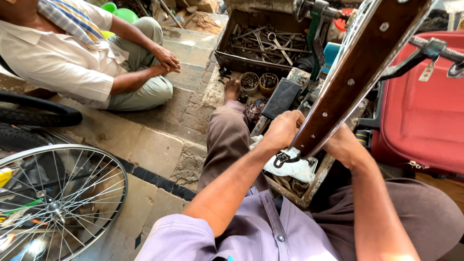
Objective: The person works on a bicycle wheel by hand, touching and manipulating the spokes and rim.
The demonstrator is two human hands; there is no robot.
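While one long brown mudguard (pixel 360 67) runs from about seven o'clock up to one o'clock, its upper end is cut off by the top edge, and its long axis points steeply up and away from the wearer. One red suitcase (pixel 425 101) fills three o'clock, partly out of frame. One spoked wheel (pixel 58 203) sits at eight o'clock, its lower half cut off, with a black tyre (pixel 34 113) above it. One seated person (pixel 82 58) occupies eleven o'clock, face out of view. One open tray of spanners (pixel 263 43) lies at twelve o'clock, the tools too tangled to count, and two small tins (pixel 259 82) stand just below it. Both hands meet at centre: the left hand (pixel 282 129) is curled closed around the mudguard's lower end, beside a metal bracket (pixel 285 158). The right hand (pixel 340 142) lies behind the mudguard, fingers hidden, so its grip cannot be told.
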